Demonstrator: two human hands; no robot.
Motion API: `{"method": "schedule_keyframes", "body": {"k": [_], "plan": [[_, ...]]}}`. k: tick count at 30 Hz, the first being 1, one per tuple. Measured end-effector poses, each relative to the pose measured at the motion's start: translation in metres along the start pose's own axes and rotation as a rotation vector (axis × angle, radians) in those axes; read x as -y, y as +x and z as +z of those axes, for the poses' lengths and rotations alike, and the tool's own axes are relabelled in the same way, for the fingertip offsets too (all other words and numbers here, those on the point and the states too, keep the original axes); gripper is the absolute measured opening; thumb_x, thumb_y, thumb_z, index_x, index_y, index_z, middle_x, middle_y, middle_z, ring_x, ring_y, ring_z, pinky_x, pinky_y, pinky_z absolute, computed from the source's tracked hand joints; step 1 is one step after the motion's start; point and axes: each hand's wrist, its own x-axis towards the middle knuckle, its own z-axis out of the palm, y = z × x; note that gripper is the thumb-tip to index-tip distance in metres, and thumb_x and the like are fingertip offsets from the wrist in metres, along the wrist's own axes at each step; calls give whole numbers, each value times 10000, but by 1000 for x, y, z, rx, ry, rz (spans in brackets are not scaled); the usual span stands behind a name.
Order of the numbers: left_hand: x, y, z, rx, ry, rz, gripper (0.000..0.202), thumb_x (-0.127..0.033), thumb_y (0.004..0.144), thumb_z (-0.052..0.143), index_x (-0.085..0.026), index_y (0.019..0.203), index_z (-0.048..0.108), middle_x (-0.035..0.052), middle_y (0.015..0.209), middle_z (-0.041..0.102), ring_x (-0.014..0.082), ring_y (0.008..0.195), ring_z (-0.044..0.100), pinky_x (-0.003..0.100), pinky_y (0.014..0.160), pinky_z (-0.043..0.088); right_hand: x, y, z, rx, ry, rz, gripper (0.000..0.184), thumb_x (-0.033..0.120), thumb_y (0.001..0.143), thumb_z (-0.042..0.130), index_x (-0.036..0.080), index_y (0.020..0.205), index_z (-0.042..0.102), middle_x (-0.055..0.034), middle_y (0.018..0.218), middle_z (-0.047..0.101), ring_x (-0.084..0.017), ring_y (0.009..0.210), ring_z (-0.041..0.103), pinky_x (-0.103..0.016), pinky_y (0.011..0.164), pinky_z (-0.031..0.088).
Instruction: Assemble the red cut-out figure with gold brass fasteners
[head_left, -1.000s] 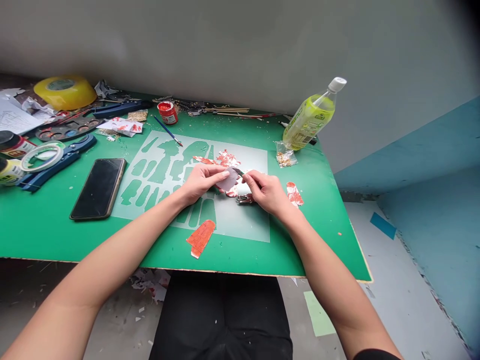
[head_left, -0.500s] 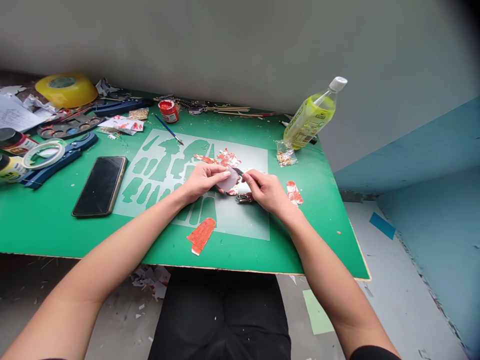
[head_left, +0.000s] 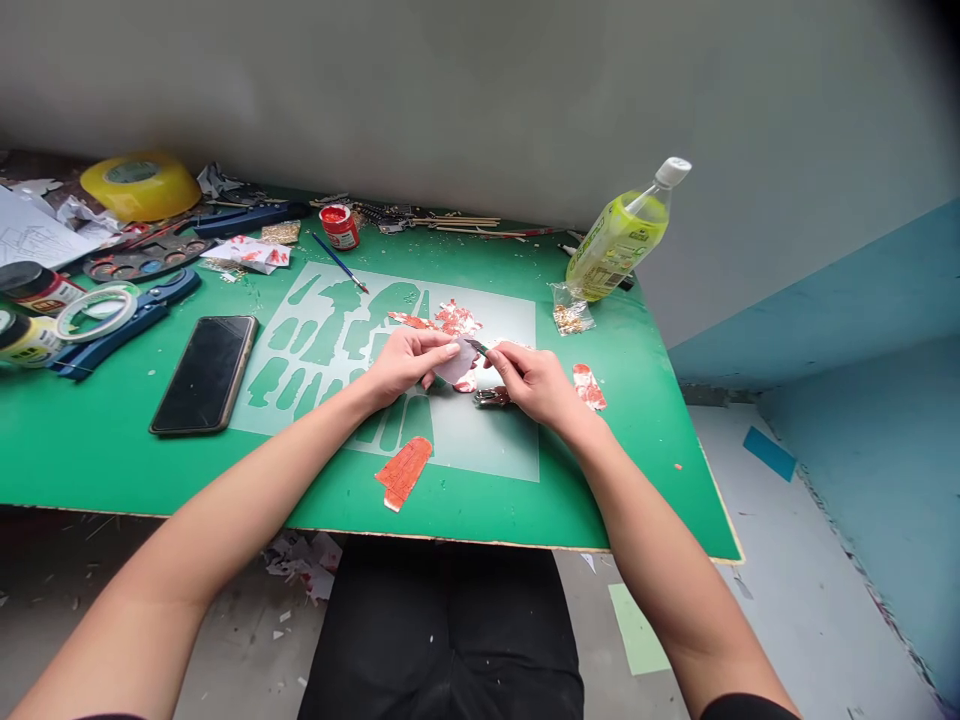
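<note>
A small pale paper piece (head_left: 455,364) with a rounded edge is pinched between the thumb and fingers of my left hand (head_left: 409,362). My right hand (head_left: 529,378) is closed around a thin dark tool (head_left: 477,346), whose tip meets the paper's upper edge; its exact kind is too small to tell. Just below the right fingers lies a shiny metal object (head_left: 491,397), partly covered by that hand. Both hands are over a translucent stencil sheet (head_left: 487,445) with many cut-out shapes. Behind them are red-and-white painted paper pieces (head_left: 457,318).
An orange painted cutout (head_left: 405,473) lies near the table's front edge, another (head_left: 589,387) at right. A phone (head_left: 204,375) and paintbrush (head_left: 341,263) are left. Behind stand a red paint jar (head_left: 340,228) and a leaning drink bottle (head_left: 621,235). Tape rolls and paint bottles crowd the far left.
The hands stay almost in place, with the tool still at the paper's edge. The paper is tilted slightly differently, and the whole view has shifted a little.
</note>
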Motion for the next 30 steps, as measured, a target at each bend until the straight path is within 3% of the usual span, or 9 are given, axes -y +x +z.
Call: {"method": "schedule_keyframes", "body": {"k": [16,22,30], "plan": [[-5,0,-2,86,-11,-20,361,-509,872,779,-156,797,795,56,714,704,80,499,486,224,441,396,-6,-1,-3,-12,-127,-13,383,470,1098,424,247,813,548,6,653,515,-151,582,380,-293,603,313],[0,1,-3,55,-15,-21,363,-506,862,783,-154,936,830,61,737,729,87,492,492,235,438,401,-5,-1,-3,3,-84,-3,407,495,1104,414,243,824,567,4,664,547,-150,591,416,-295,614,333],[3,2,-2,49,-32,-17,368,-510,855,787,-157,948,833,85,794,745,114,574,568,233,452,442,-3,0,-2,22,-59,17,395,462,1103,428,241,798,547,6,681,541,-154,609,421,-311,635,339]]}}
